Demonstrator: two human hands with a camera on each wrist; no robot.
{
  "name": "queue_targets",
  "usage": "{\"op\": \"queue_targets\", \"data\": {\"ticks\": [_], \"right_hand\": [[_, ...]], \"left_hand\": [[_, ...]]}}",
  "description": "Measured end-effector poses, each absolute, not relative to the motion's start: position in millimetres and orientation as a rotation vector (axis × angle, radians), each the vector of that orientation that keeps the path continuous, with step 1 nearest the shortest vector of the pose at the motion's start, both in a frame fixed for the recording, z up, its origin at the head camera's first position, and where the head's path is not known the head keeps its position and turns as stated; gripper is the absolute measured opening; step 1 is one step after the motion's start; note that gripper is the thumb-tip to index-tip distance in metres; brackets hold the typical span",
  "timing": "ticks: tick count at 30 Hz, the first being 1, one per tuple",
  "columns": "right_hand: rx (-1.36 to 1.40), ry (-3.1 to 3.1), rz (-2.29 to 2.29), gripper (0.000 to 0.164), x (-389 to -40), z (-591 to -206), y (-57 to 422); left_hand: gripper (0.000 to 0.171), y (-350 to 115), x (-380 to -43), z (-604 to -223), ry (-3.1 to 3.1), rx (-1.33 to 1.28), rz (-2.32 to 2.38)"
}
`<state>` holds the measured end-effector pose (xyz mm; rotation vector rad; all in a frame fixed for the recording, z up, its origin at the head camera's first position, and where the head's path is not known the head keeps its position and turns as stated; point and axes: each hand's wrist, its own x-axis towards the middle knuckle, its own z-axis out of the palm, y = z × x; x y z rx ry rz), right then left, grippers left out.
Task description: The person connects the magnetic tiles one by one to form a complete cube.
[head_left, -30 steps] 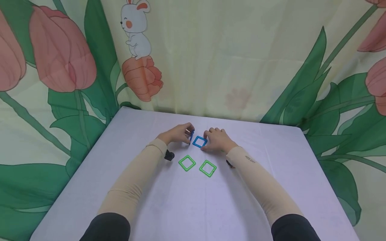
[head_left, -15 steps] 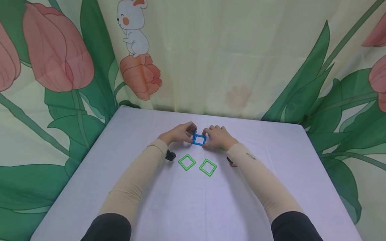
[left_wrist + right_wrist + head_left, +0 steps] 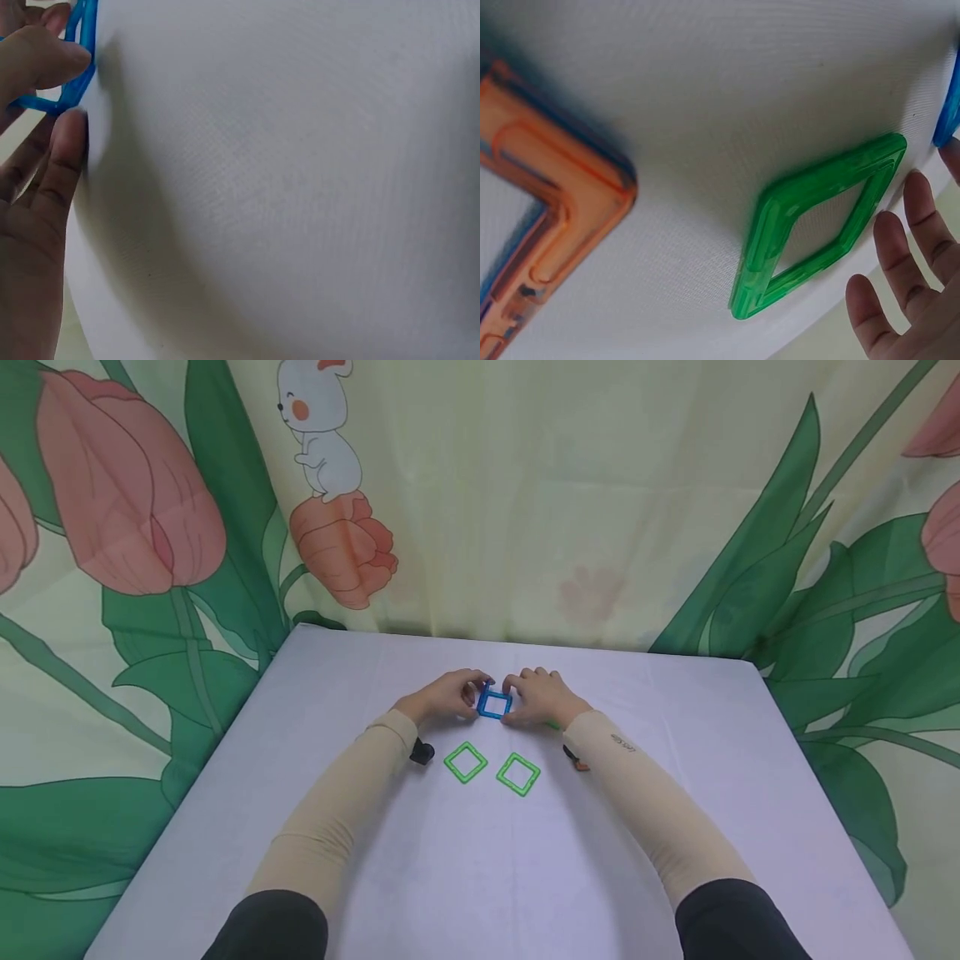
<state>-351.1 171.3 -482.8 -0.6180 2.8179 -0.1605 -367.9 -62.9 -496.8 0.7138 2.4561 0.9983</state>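
Working at the far part of a white-covered desk (image 3: 420,868), a person in beige sleeves brings two blue square frames edge to edge. The left hand (image 3: 447,696), thumb and fingers curled in, pinches the upright blue frame (image 3: 482,697); the right hand (image 3: 546,700) grips the flat blue frame (image 3: 492,717) by its right side between thumb and forefinger, its other fingers spread loosely. The two pieces meet at the flat one's left edge, midway between the hands. Nearer the person, the left green frame (image 3: 476,772) and the right green frame (image 3: 527,762) lie turned like diamonds, well apart from the hands. Under the right forearm, a third green frame (image 3: 766,234) and an orange frame (image 3: 600,191) rest on the cloth. Behind hangs a curtain (image 3: 487,527) printed with tulips and a white rabbit on a carrot.
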Motion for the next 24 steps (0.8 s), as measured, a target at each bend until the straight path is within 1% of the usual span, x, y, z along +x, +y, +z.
{"op": "queue_targets", "data": {"ticks": [6, 24], "right_hand": [[-0.617, 2.811, -0.159, 0.061, -352.6, -481.3, 170.7], [-0.621, 2.833, -0.170, 0.058, -344.7, -477.7, 168.7]], "left_hand": [[0.064, -62.9, -367.4, -499.1, 2.493, 0.693, 1.005], [0.060, -64.7, -369.2, -503.8, 2.447, 0.693, 1.113]]}}
